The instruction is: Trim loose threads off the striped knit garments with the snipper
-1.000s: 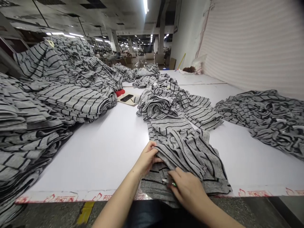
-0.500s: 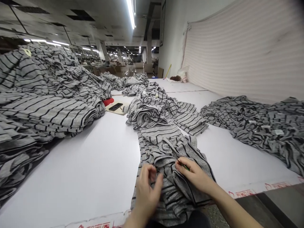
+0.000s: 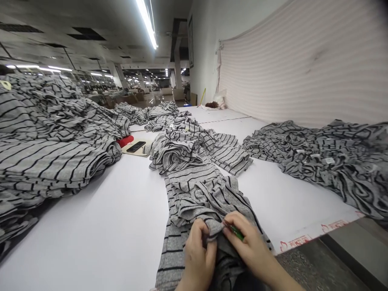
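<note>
My left hand (image 3: 198,254) pinches a fold of a grey striped knit garment (image 3: 194,194) that lies spread on the white cutting table (image 3: 91,226). My right hand (image 3: 248,246) grips small green-handled thread snips (image 3: 235,232) beside that fold, and its fingers also press on the cloth. The two hands nearly touch. The blades of the snips are mostly hidden by my fingers. The garment runs from my hands up the table into a rumpled heap of the same striped cloth (image 3: 176,151).
A tall stack of folded striped garments (image 3: 45,149) fills the table's left side, and a rumpled pile (image 3: 327,157) lies on the right. A phone (image 3: 136,146) rests on a pad (image 3: 142,150) near a red object (image 3: 125,141). The table's near edge (image 3: 315,234) has a red-printed strip.
My left hand has closed from loose, raised fingers onto a fold of cloth. My right hand has moved towards it with the snips. The view has turned slightly left.
</note>
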The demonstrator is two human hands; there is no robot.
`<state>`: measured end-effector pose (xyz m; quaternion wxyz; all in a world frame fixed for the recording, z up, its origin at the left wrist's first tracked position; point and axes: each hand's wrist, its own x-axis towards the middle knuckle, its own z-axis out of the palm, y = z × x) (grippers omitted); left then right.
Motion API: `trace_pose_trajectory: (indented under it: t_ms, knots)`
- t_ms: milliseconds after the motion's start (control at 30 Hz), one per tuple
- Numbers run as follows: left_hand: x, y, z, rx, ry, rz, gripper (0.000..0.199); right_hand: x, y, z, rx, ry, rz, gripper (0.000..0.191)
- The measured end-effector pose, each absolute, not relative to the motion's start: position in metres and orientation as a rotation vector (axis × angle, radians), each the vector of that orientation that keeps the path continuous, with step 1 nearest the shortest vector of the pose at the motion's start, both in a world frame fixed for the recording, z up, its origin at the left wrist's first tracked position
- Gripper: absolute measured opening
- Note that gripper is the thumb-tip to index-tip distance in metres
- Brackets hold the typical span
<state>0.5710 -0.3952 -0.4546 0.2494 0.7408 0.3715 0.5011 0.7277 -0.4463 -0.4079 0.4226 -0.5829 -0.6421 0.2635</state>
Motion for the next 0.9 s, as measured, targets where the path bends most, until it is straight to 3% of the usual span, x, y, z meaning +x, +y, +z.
trace_pose_trajectory:
  t_ms: [333, 567, 900]
  knots:
    - [0.561, -0.401, -0.454, 2.309, 0.714, 1.568, 0.024, 0.747, -0.444, -0.417, -1.491, -1.809, 0.121, 0.027]
    - [0.561, -0.401, -0.449, 2.385, 0.716, 1.539, 0.021, 0.744, -0.46, -0.391, -1.571, -1.805, 0.599, 0.02]
    - [0.56, -0.4, -0.455, 2.423, 0.735, 1.542, 0.02, 0.739, -0.463, -0.391, -1.569, -1.805, 0.598, 0.017]
